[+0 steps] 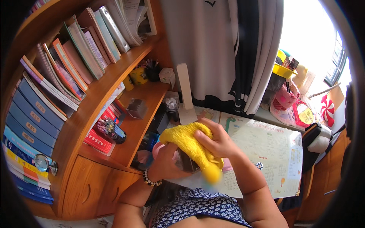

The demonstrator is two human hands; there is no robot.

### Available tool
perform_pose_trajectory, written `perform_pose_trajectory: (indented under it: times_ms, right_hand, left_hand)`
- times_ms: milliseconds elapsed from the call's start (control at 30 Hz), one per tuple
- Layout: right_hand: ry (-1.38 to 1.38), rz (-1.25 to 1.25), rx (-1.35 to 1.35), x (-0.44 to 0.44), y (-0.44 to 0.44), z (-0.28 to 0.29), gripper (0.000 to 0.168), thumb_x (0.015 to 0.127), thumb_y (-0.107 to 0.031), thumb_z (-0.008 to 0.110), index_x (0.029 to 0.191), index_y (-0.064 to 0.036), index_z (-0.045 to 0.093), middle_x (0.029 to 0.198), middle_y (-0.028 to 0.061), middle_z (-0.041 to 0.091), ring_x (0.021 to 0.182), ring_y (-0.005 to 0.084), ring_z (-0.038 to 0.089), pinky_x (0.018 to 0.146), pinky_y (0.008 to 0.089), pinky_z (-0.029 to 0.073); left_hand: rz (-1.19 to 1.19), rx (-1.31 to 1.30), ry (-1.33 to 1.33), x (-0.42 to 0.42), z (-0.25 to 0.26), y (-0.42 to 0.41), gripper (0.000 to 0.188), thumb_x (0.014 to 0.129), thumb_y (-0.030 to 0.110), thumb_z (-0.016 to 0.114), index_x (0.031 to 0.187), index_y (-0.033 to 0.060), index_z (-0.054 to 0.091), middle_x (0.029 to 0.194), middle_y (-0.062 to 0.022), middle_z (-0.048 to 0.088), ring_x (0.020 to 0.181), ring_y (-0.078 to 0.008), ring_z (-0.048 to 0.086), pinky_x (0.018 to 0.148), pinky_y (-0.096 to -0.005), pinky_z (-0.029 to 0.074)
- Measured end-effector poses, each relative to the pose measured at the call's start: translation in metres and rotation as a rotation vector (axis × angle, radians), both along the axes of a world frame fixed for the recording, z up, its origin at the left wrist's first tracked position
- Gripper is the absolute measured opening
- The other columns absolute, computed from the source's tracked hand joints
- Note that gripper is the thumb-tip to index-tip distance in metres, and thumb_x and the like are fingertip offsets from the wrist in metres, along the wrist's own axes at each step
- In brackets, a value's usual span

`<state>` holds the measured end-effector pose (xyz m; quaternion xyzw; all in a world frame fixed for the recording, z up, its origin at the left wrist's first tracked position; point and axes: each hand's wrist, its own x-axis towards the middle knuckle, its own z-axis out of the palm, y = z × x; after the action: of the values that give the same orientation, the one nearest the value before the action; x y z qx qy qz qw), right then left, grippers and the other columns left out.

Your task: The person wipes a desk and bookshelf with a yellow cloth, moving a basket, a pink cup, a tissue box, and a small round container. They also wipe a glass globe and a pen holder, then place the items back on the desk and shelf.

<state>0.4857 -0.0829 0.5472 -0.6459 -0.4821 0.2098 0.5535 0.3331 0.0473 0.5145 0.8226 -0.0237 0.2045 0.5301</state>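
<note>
My left hand (164, 166), with a beaded bracelet (150, 180) at the wrist, grips a dark box-like object (188, 161) from the left. Most of that object is hidden, so its exact kind is unclear. A fluffy yellow cloth (182, 136) drapes over its top and far side. My right hand (215, 138) presses and pinches the cloth from the right, thumb on top. The cloth's lower end hangs in a blurred yellow ball-like lump (212, 173). Both hands are above the near left part of a desk, whose printed cover (256, 142) shows a green dinosaur.
A wooden bookcase (137, 61) full of books and binders curves along the left. Its lower shelf holds a clear box (137, 108) and a cup of pens (111, 129). A white desk lamp (186, 88) stands behind my hands. Right are a chair (319, 139) and a pink plush bag (286, 97).
</note>
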Motion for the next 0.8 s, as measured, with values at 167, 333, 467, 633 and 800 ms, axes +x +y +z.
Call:
perform_pose_trajectory:
  times_ms: [167, 333, 467, 633, 800]
  right_hand:
    - [0.763, 0.458, 0.276, -0.001, -0.003, -0.012, 0.053, 0.076, -0.023, 0.073, 0.119, 0.001, 0.052, 0.104, 0.0088, 0.063, 0.092, 0.0179, 0.061, 0.083, 0.0295, 0.048]
    - [0.819, 0.231, 0.197, -0.001, -0.003, -0.037, 0.037, 0.078, -0.017, 0.073, 0.106, 0.000, 0.058, 0.092, 0.0048, 0.064, 0.081, 0.0107, 0.062, 0.076, 0.0253, 0.050]
    - [0.782, 0.072, 0.221, -0.002, -0.004, -0.035, 0.029, 0.081, -0.015, 0.071, 0.102, 0.000, 0.058, 0.088, 0.0033, 0.063, 0.076, 0.0094, 0.061, 0.070, 0.0236, 0.050]
    - [0.934, -0.213, 0.466, -0.004, -0.002, -0.041, 0.029, 0.089, -0.024, 0.059, 0.107, -0.002, 0.056, 0.089, 0.0071, 0.063, 0.076, 0.0138, 0.063, 0.069, 0.0263, 0.053]
    - [1.572, 0.136, 0.602, 0.011, -0.011, -0.049, 0.056, 0.086, -0.044, 0.058, 0.122, -0.002, 0.051, 0.109, 0.0153, 0.062, 0.092, 0.0276, 0.063, 0.082, 0.0383, 0.052]
  left_hand:
    - [-0.126, -0.222, -0.175, 0.006, 0.000, -0.004, 0.094, 0.055, 0.020, 0.088, 0.131, 0.0044, 0.035, 0.123, -0.0104, 0.051, 0.113, -0.0195, 0.052, 0.095, -0.0345, 0.042]
    - [0.047, 0.153, -0.103, 0.009, -0.005, -0.002, 0.098, 0.054, 0.029, 0.089, 0.132, 0.0028, 0.035, 0.129, -0.0130, 0.038, 0.122, -0.0257, 0.039, 0.099, -0.0382, 0.035]
    - [0.165, 0.242, -0.134, 0.012, -0.005, -0.005, 0.086, 0.055, 0.031, 0.087, 0.125, 0.0047, 0.045, 0.120, -0.0128, 0.045, 0.114, -0.0272, 0.041, 0.095, -0.0378, 0.036]
    - [0.219, 0.263, -0.231, 0.009, -0.008, -0.004, 0.083, 0.053, 0.026, 0.088, 0.121, 0.0032, 0.048, 0.117, -0.0140, 0.045, 0.111, -0.0262, 0.044, 0.092, -0.0360, 0.038]
    - [0.333, 0.105, -0.362, 0.010, -0.020, 0.000, 0.093, 0.057, 0.015, 0.089, 0.128, 0.0040, 0.032, 0.118, -0.0113, 0.038, 0.107, -0.0220, 0.054, 0.088, -0.0317, 0.049]
